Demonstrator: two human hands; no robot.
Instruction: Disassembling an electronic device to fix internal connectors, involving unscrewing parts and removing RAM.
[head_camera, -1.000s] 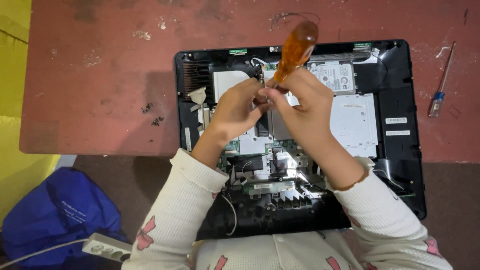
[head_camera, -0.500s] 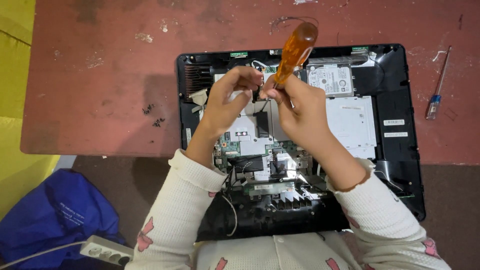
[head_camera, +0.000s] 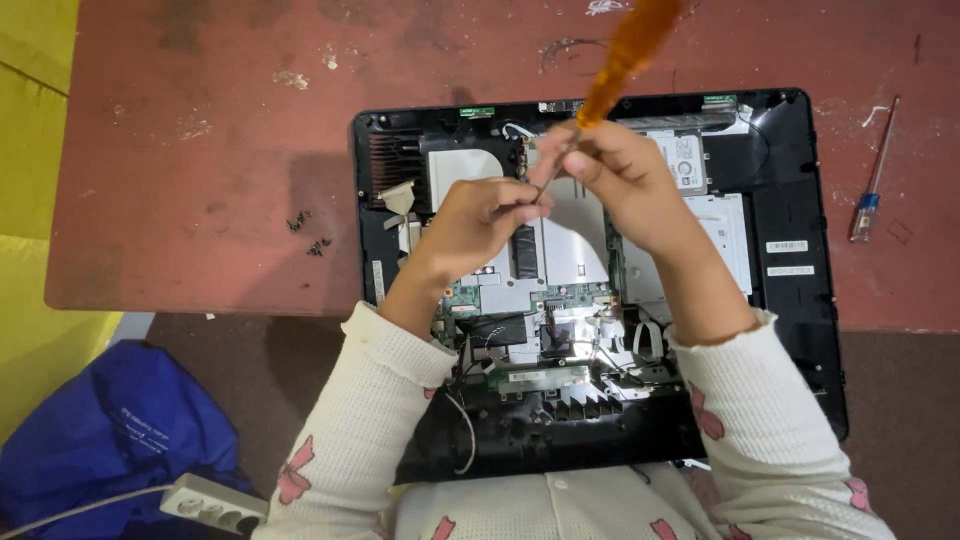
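An opened black computer (head_camera: 800, 250) lies on the red table (head_camera: 200, 150), its circuit board and metal shields exposed, its near edge over my lap. My right hand (head_camera: 625, 180) grips an orange-handled screwdriver (head_camera: 625, 55), handle tilted up and away, tip down toward the board's upper middle. My left hand (head_camera: 475, 225) rests just left of it, fingertips pinched beside the screwdriver shaft. The tip itself is hidden by my fingers.
A small blue-handled screwdriver (head_camera: 868, 195) lies on the table to the right. Several loose dark screws (head_camera: 308, 232) sit left of the computer. A blue bag (head_camera: 110, 440) and a white power strip (head_camera: 210, 503) are on the floor at lower left.
Both hands have shifted slightly up the board and apart, and the screwdriver handle now tilts further away. The camera view has moved closer.
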